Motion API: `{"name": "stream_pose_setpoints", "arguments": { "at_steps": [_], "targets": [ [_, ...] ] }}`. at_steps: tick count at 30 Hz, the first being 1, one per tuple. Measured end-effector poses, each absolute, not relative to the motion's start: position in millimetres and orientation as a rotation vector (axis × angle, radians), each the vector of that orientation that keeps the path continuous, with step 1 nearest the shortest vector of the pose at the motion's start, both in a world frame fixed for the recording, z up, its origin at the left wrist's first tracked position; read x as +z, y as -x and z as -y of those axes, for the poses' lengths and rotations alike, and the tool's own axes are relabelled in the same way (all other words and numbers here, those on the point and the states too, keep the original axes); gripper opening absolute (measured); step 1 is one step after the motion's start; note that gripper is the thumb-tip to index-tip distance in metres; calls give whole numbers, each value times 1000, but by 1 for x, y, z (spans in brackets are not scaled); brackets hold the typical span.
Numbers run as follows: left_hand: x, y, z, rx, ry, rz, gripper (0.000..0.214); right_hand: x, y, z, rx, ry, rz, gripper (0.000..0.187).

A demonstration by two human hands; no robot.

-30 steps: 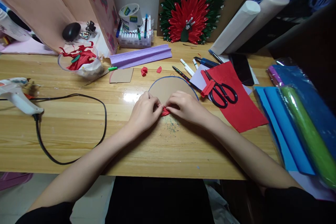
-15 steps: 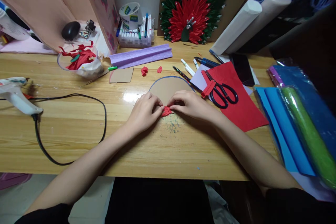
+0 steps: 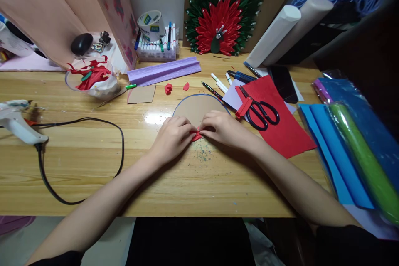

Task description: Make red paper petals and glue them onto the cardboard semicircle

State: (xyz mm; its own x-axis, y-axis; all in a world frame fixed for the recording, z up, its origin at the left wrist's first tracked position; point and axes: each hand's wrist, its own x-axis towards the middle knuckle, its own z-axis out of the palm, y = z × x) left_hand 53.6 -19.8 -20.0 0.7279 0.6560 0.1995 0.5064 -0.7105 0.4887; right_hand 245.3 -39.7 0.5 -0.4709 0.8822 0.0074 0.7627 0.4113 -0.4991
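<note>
My left hand (image 3: 171, 137) and my right hand (image 3: 220, 128) meet at the middle of the wooden table (image 3: 93, 166). Both pinch a small folded red paper piece (image 3: 196, 136) between their fingertips, and most of it is hidden by my fingers. The piece rests at the near edge of a round cardboard disc (image 3: 196, 106) with a blue outline, which lies flat just beyond my hands.
Black scissors (image 3: 260, 111) lie on red felt (image 3: 280, 129) to the right, beside pens (image 3: 218, 83) and blue and green rolls (image 3: 358, 153). A glue gun (image 3: 15, 120) with a looping black cord (image 3: 118, 149) lies left. A bowl of red scraps (image 3: 92, 77), purple crepe paper (image 3: 163, 70) and a red-green fan ornament (image 3: 222, 20) stand behind.
The view has shifted slightly, so everything sits a little lower and further left in the frame. My fingers have closed tighter over the red piece, hiding more of it.
</note>
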Motion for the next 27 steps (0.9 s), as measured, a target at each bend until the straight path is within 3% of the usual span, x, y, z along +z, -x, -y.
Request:
{"name": "stream_pose_setpoints", "arguments": {
  "at_steps": [13, 20, 27],
  "targets": [
    [-27, -56, 18, 559, -2550, -849, 24, 0, -246, 41, 579, 1366, 2453, 8],
    [-23, -49, 21, 548, -2179, -969, 12, 0, -247, 39, 626, 1391, 2434, 9],
    [-22, -53, 23, 539, -2055, -1046, 14, -1, -248, 39, 642, 1410, 2425, 7]
  ]
}}
